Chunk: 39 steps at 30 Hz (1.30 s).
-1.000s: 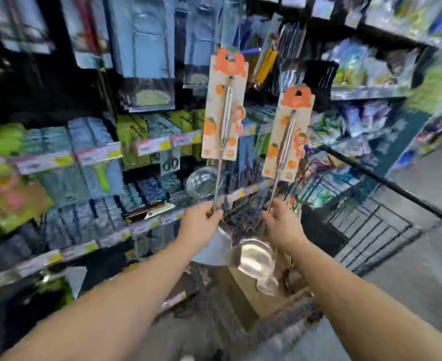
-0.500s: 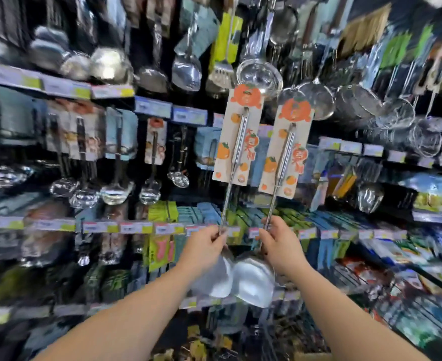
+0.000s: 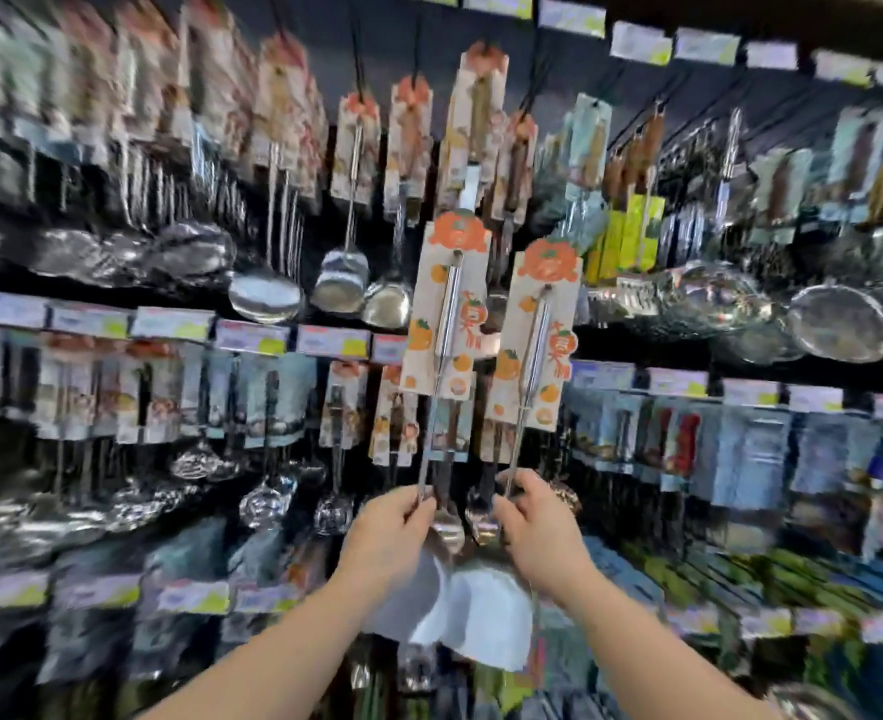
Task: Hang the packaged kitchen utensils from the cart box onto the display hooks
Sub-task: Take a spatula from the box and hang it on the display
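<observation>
We see the fingers (image 3: 412, 504) of the left hand (image 3: 387, 543) curled round the thin steel shaft of one packaged utensil (image 3: 447, 314), pinching it low, just above its bowl. The fingers (image 3: 513, 498) of the right hand (image 3: 540, 532) grasp the shaft of a second packaged utensil (image 3: 535, 335) in the same way. Both utensils stand upright, handles up, side by side and close together, the left one a little higher than the right. Each handle lies on a pale backing card printed with orange fruit and an orange header. Their wrapped bowls (image 3: 460, 610) hang below our hands, touching or nearly so.

Behind the cards we see rows of hanging ladles (image 3: 265, 298) and skimmers on black display hooks (image 3: 358, 59), with price label strips (image 3: 252, 339) running across the shelving. To the right hang mesh strainers (image 3: 839, 324). The surroundings are blurred, so we cannot tell whether either card's hole meets a hook.
</observation>
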Tool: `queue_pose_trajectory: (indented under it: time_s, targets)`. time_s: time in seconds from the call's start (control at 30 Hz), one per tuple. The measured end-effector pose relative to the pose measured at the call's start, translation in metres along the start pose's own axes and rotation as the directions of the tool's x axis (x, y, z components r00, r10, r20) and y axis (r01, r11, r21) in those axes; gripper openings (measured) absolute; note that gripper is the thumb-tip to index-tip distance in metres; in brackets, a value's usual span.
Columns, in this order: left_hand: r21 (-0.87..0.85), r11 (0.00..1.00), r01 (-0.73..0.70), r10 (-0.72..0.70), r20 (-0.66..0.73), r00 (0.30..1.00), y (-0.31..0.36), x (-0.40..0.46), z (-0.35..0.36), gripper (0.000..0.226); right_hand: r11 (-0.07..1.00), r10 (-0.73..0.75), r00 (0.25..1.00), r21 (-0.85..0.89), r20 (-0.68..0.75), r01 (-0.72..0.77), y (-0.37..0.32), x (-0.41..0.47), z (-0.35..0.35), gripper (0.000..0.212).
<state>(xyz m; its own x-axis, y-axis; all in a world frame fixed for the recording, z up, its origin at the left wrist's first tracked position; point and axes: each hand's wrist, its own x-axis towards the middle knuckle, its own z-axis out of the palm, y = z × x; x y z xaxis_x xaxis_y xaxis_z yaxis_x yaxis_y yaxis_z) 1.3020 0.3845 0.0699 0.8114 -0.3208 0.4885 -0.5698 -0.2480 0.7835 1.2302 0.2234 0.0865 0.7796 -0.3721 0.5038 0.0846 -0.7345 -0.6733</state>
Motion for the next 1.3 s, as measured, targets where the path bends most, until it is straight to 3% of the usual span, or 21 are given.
queue_pose_trajectory:
  time_s: [0.27,0.37,0.53,0.7,0.8,1.07,1.3]
  targets:
    - [0.042,0.998,-0.045,0.05,-0.118,0.992,-0.017,0.039,-0.07,0.032,0.998,-0.056,0.997,-0.016,0.05,0.056,-0.064,0.045,0.042,0.011]
    - [0.03,0.999,-0.045,0.049,-0.139,0.989,-0.026,0.049,-0.087,0.02,0.996,-0.089,0.994,-0.006,0.064,0.09,-0.075,0.059,0.051,0.018]
    - [0.057,0.998,-0.034,0.048,-0.259,0.965,-0.032,0.061,-0.112,0.031,0.992,-0.113,0.988,0.074,0.101,0.106,-0.093,0.081,0.062,0.046]
    - [-0.053,0.993,-0.102,0.077,-0.354,0.932,-0.021,0.074,-0.137,0.023,0.976,-0.195,0.977,0.116,0.091,0.184,-0.111,0.107,0.076,0.01]
    - [-0.081,0.985,-0.154,0.11,-0.396,0.912,-0.017,0.081,-0.152,0.033,0.967,-0.242,0.966,0.104,0.092,0.233,-0.13,0.123,0.081,0.007]
    - [0.116,0.97,-0.215,0.244,-0.407,0.88,-0.011,0.141,-0.196,0.025,0.943,-0.329,0.944,0.045,-0.007,0.329,-0.188,0.185,0.082,0.015]
    - [0.174,0.943,-0.284,0.329,-0.362,0.872,-0.017,0.194,-0.24,0.02,0.936,-0.345,0.931,0.026,-0.118,0.351,-0.225,0.235,0.105,0.011]
